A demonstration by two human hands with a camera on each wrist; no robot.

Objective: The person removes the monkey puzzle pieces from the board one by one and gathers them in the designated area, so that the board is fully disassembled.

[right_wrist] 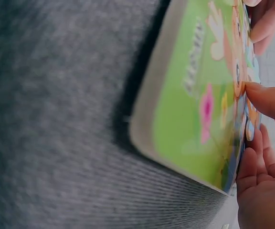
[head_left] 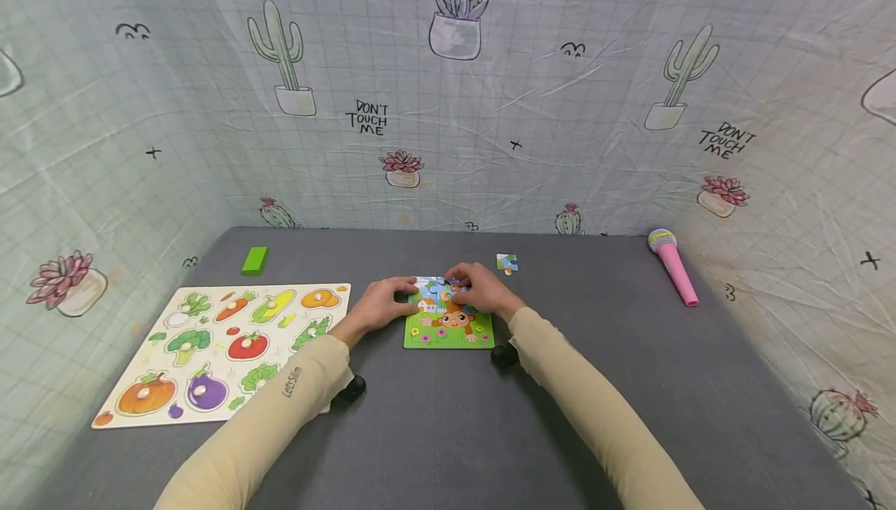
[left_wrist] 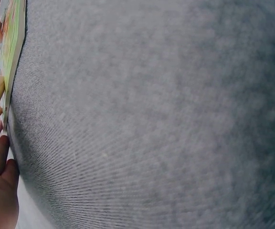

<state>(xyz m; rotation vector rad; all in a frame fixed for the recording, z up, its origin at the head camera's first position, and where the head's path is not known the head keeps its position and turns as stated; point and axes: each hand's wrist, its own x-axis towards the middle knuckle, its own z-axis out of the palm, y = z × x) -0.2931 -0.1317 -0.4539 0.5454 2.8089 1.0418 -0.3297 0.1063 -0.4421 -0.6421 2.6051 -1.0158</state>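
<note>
A monkey jigsaw puzzle point(head_left: 435, 337) in a green-bordered tray lies flat at the middle of the table. My left hand point(head_left: 378, 305) holds its left edge, the thumb over the top and the other fingers along the side. Over the upper right part of the picture, my right hand point(head_left: 484, 289) pinches a puzzle piece point(right_wrist: 250, 130) between thumb and fingers, close on the puzzle's surface. The right hand hides part of that corner in the head view. One loose puzzle piece point(head_left: 507, 263) lies just beyond the right hand.
To the left lies a white vegetable peg board point(head_left: 222, 298), partly under the left forearm. A green block point(head_left: 255, 260) sits behind it. At the far right is a pink toy microphone point(head_left: 676, 270). A patterned cloth point(head_left: 490, 129) hangs around the table's back and sides.
</note>
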